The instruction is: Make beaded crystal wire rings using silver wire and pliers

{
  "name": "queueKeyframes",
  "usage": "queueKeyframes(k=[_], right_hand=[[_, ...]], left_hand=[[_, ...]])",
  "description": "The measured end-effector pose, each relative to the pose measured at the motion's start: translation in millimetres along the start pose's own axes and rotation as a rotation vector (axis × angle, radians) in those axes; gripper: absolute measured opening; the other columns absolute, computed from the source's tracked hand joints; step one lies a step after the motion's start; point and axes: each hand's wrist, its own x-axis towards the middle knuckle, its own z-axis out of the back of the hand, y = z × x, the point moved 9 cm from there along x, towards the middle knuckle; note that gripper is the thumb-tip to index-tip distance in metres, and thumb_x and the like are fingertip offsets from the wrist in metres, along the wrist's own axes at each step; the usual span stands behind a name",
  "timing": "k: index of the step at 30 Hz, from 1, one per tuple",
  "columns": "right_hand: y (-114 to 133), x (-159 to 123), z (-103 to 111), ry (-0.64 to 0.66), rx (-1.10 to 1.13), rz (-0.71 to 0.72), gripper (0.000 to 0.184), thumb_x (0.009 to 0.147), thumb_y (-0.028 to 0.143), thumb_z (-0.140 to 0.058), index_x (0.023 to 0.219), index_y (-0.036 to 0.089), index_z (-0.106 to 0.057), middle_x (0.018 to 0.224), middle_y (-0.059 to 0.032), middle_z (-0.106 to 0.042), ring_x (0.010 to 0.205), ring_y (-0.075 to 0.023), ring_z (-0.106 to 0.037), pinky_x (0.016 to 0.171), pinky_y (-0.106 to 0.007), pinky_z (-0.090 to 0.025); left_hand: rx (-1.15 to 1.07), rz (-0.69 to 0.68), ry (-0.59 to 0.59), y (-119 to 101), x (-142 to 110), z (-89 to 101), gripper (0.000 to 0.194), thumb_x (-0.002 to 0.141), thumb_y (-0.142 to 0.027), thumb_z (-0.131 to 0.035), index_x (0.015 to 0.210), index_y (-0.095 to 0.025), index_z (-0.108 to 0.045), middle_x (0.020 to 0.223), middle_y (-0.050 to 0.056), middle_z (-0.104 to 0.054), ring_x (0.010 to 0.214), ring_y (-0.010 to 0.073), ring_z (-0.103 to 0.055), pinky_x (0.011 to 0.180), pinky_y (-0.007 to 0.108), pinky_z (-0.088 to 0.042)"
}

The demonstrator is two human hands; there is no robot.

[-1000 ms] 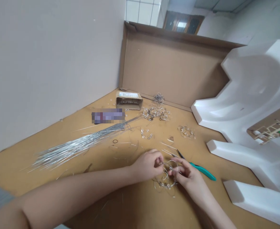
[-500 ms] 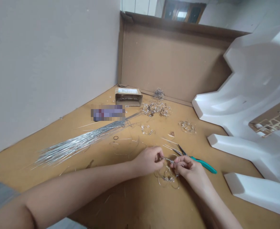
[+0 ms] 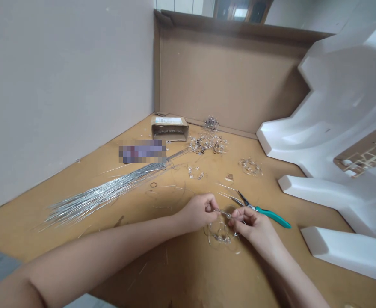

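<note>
My left hand (image 3: 202, 210) pinches one end of a thin wire piece strung with clear beads (image 3: 223, 238), its fingertips closed. Close by on the right, my right hand (image 3: 251, 222) also has its fingers closed on the wire. A clear bead shows on the short stretch between the two hands, and loose loops with more beads hang below it. The exact grip of the fingertips is too small to make out. Just beyond my right hand lie long-nosed pliers with green handles (image 3: 273, 218), their jaws apart.
A bundle of straight metal wires (image 3: 101, 192) lies to the left. Farther back are an open small cardboard box (image 3: 170, 128), a blurred purple packet (image 3: 143, 152) and a heap of beaded wire loops (image 3: 208, 143). White foam pieces (image 3: 319, 188) edge the right side.
The whole view has shifted slightly. Both hands keep hold of the beaded wire, and the stretch between them has tilted slightly. The pliers have stayed put on the table.
</note>
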Motion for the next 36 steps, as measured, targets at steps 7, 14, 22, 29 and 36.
queueKeyframes(k=[7,14,22,29,36], right_hand=[[7,-1,5,-0.068,-0.113,0.031,0.015,0.063,0.030,-0.055,0.069,0.017,-0.058,0.059,0.0019,-0.055,0.055,-0.0115,-0.048,0.053,-0.023,-0.037],[0,2,-1,-0.001,-0.085,0.031,0.015,0.067,0.032,-0.052,0.067,0.017,-0.055,0.062,0.0011,-0.054,0.057,-0.0114,-0.047,0.056,-0.023,-0.037],[6,0,-9,0.012,-0.130,0.061,0.013,0.067,0.029,-0.051,0.062,0.018,-0.050,0.054,0.0042,-0.048,0.051,-0.0099,-0.044,0.050,-0.021,-0.034],[29,14,44,-0.138,-0.560,0.089,0.031,0.080,0.035,-0.039,0.089,0.017,-0.063,0.071,-0.0039,-0.066,0.056,-0.0144,-0.056,0.052,-0.023,-0.041],[80,66,27,0.065,-1.198,0.462,0.025,0.082,0.019,-0.040,0.079,0.018,-0.064,0.086,-0.0089,-0.066,0.082,-0.0174,-0.058,0.066,-0.024,-0.037]], left_hand=[[-0.076,0.024,0.033,-9,-1,-2.2,0.015,0.070,-0.028,-0.056,0.071,-0.014,-0.052,0.047,-0.008,-0.037,0.043,0.0042,-0.028,0.041,0.017,-0.022],[-0.128,0.053,0.037,-4,2,-3.1,0.013,0.069,-0.026,-0.055,0.070,-0.013,-0.051,0.049,-0.007,-0.039,0.044,0.0044,-0.029,0.042,0.017,-0.023],[0.130,0.009,0.011,-10,-4,-1.6,0.006,0.063,-0.014,-0.051,0.068,-0.016,-0.049,0.048,-0.009,-0.036,0.044,0.0048,-0.030,0.043,0.017,-0.024],[0.153,-0.026,-0.069,-10,-5,5.3,0.011,0.068,-0.021,-0.054,0.074,-0.016,-0.047,0.062,-0.006,-0.042,0.049,0.0046,-0.034,0.046,0.017,-0.028],[0.018,-0.040,-0.096,-18,-9,13.4,0.026,0.083,-0.034,-0.041,0.103,-0.018,-0.039,0.080,-0.001,-0.045,0.058,0.0074,-0.043,0.056,0.020,-0.036]])
